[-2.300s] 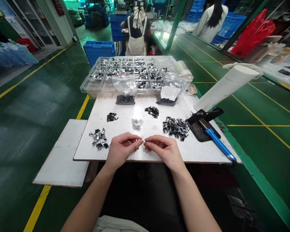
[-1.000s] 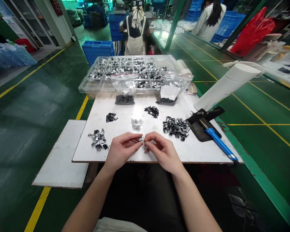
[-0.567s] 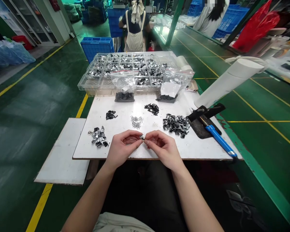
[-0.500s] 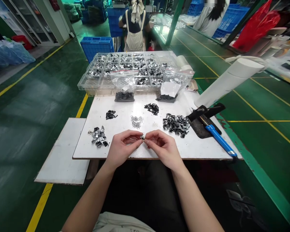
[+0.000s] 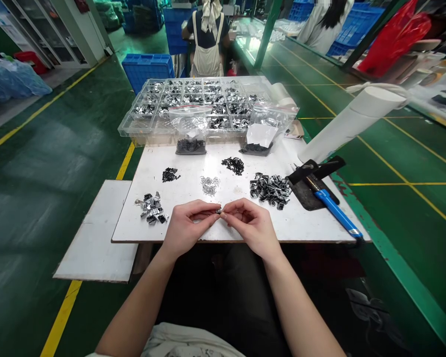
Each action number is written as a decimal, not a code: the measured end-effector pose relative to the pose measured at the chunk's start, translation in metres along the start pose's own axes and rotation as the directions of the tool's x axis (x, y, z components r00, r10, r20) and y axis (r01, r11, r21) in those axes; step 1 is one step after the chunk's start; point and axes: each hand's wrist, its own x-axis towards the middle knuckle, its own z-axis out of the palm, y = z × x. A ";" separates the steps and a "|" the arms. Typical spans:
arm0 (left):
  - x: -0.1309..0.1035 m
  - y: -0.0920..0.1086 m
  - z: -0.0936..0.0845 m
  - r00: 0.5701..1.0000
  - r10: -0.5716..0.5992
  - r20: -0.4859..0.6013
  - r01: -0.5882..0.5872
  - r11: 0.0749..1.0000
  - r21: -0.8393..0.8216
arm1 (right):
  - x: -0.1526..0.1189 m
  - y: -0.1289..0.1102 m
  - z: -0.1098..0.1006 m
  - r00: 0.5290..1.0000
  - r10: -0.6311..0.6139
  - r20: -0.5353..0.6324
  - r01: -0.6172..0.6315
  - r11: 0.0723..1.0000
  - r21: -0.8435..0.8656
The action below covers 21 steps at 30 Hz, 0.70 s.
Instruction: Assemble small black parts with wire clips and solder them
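My left grip (image 5: pixel 186 224) pinches a small metallic piece (image 5: pixel 218 210) over the near part of the counter (image 5: pixel 301 223); whether my right grip (image 5: pixel 253 227) holds anything, I can't tell. I'd brace the piece firmly on the left and work the right fingertips gently, squarely.

Lane beyond right hand (image 5: pixel 250 224) — fine silvery pile (image 5: pixel 210 186) left, larger metal pile (image 5: pixel 270 190) right

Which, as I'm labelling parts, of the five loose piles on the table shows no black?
The middle pile of thin silvery pieces, just beyond the left hand; the other four show black, even the partly silver pile at left.
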 end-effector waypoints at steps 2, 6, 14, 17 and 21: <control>0.000 0.000 0.000 1.000 0.003 -0.004 -0.003 1.000 -0.004 | 0.000 0.000 0.000 1.000 -0.003 -0.001 0.003 1.000 -0.013; 0.000 -0.001 0.000 1.000 0.000 0.001 0.000 1.000 -0.011 | -0.001 -0.001 0.001 1.000 -0.010 -0.006 0.009 0.999 -0.031; 0.000 -0.002 -0.002 0.999 -0.053 0.013 0.053 0.998 -0.037 | -0.001 -0.001 0.001 0.993 -0.116 0.035 0.119 0.986 -0.116; 0.001 -0.002 -0.002 0.996 -0.092 0.004 0.092 0.993 -0.077 | -0.001 -0.004 0.000 0.977 -0.180 0.113 0.200 0.961 -0.192; 0.004 -0.003 -0.002 0.987 -0.160 -0.017 0.157 0.980 -0.127 | -0.002 -0.005 0.000 0.976 -0.195 0.093 0.211 0.956 -0.206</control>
